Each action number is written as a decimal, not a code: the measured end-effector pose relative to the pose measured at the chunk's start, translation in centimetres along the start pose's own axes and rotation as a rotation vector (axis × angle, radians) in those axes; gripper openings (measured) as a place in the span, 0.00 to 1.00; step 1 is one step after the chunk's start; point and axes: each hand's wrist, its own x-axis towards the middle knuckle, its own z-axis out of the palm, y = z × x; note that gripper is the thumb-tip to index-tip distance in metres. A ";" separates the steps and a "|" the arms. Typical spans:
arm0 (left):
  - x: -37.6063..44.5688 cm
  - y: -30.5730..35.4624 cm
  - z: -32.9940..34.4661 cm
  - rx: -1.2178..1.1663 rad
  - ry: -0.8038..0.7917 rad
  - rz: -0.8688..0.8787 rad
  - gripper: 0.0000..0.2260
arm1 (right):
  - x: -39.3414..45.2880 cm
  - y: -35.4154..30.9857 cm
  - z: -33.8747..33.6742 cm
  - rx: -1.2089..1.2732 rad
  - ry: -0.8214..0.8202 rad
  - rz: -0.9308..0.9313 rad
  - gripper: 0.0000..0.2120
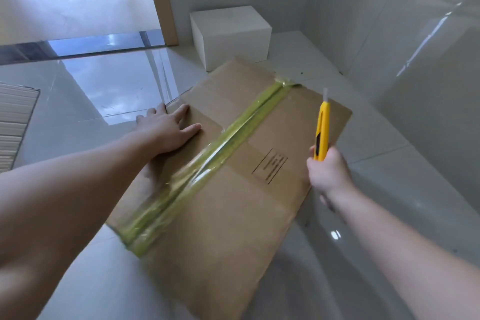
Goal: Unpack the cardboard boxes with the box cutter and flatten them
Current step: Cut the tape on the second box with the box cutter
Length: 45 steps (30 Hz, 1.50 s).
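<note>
A brown cardboard box (233, 202) lies on the glossy floor in the middle of the view, its top seam covered by a strip of yellowish clear tape (207, 161) running from near left to far right. My left hand (168, 130) presses flat on the box's left flap with fingers spread. My right hand (328, 171) grips a yellow box cutter (322, 132) over the box's right edge, blade extended and pointing away from me, above the cardboard.
A white box (231, 34) stands against the tiled wall just beyond the cardboard box. A wooden door frame (161, 0) rises at the back left. A stack of flattened cardboard (13, 122) lies at the left edge. Tiled walls close in on the right.
</note>
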 end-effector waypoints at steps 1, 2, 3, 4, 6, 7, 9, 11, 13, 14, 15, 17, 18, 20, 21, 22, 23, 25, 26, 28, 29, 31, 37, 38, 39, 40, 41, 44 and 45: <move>-0.4 0.0 0.1 0.007 0.007 -0.001 0.40 | 1.6 -0.4 -0.4 -0.030 0.022 -0.002 0.07; -0.7 0.2 0.2 0.018 0.009 0.002 0.39 | 2.7 -0.5 -0.8 -0.050 0.016 0.000 0.08; -0.9 0.7 0.3 0.027 0.003 0.005 0.39 | 3.2 -0.4 -1.1 -0.064 -0.013 0.000 0.08; -0.9 1.1 0.3 0.027 -0.006 0.003 0.38 | 2.9 -0.2 -1.3 -0.081 -0.055 -0.003 0.08; -0.9 1.9 0.2 0.017 -0.021 -0.014 0.38 | 0.8 0.8 -1.7 -0.115 -0.130 -0.006 0.09; -0.9 2.0 0.2 0.014 -0.023 -0.019 0.37 | -0.6 1.3 -2.0 -0.128 -0.165 0.002 0.09; -1.0 2.0 0.2 0.018 -0.024 -0.019 0.37 | -3.4 2.1 -2.9 -0.155 -0.244 0.025 0.09; -1.1 2.1 0.1 0.029 -0.029 -0.020 0.37 | -5.5 2.7 -3.3 -0.152 -0.304 0.040 0.10; -1.2 2.2 -0.1 0.033 -0.033 -0.021 0.37 | -6.4 2.9 -3.2 -0.148 -0.328 0.031 0.10; -1.3 2.4 -0.2 0.036 -0.036 -0.024 0.37 | -6.6 2.8 -3.0 -0.143 -0.333 0.028 0.10; -1.5 2.5 -0.3 0.043 -0.039 -0.026 0.38 | -6.6 2.7 -2.9 -0.136 -0.332 0.033 0.10; -1.9 3.0 -0.6 0.062 -0.044 -0.026 0.38 | -5.9 2.4 -2.8 -0.129 -0.315 0.042 0.11; -2.2 3.3 -0.7 0.070 -0.046 -0.021 0.38 | -5.4 2.2 -2.9 -0.144 -0.310 0.039 0.11; -2.9 4.0 -0.6 0.075 -0.046 0.003 0.39 | -3.7 1.7 -3.2 -0.200 -0.302 0.036 0.11; -3.3 4.2 -0.4 0.073 -0.043 0.021 0.39 | -2.5 1.4 -3.4 -0.227 -0.283 0.035 0.10; -3.6 4.5 -0.2 0.072 -0.037 0.039 0.39 | -1.1 1.0 -3.5 -0.258 -0.253 0.027 0.09; -3.9 4.8 0.0 0.071 -0.031 0.051 0.39 | 0.5 0.7 -3.6 -0.294 -0.211 0.014 0.08; -4.5 5.7 0.1 0.076 -0.029 0.062 0.38 | 3.5 0.1 -3.9 -0.361 -0.097 -0.009 0.06; -4.8 6.4 0.1 0.080 -0.033 0.068 0.37 | 4.7 -0.1 -4.1 -0.380 -0.051 -0.017 0.06; -5.2 7.7 -0.1 0.102 -0.036 0.090 0.36 | 6.1 0.3 -4.7 -0.385 -0.019 -0.030 0.07; -5.3 8.2 -0.2 0.117 -0.038 0.101 0.35 | 6.1 0.6 -5.3 -0.389 -0.028 -0.034 0.08; -5.4 8.8 -0.3 0.141 -0.041 0.117 0.36 | 4.8 1.8 -6.8 -0.425 -0.079 -0.048 0.08; -4.7 8.6 -0.2 0.183 -0.008 0.144 0.40 | -2.9 5.8 -9.7 -0.542 -0.244 -0.140 0.01; -4.6 8.6 -0.2 0.177 -0.009 0.149 0.41 | -3.7 6.3 -9.7 -0.560 -0.252 -0.166 0.02; -4.4 8.7 -0.1 0.173 -0.009 0.153 0.42 | -4.3 6.7 -9.5 -0.583 -0.257 -0.183 0.02; -4.3 8.7 -0.1 0.169 -0.008 0.155 0.42 | -4.6 6.8 -9.3 -0.607 -0.255 -0.189 0.02; -4.4 8.7 -0.1 0.168 -0.007 0.153 0.42 | -4.5 6.8 -9.1 -0.626 -0.247 -0.187 0.02; -4.6 9.1 -0.4 0.155 -0.003 0.143 0.40 | -2.6 6.2 -8.4 -0.638 -0.207 -0.191 0.07; -4.8 9.3 -0.6 0.148 -0.010 0.135 0.39 | -1.8 6.0 -8.2 -0.636 -0.196 -0.196 0.08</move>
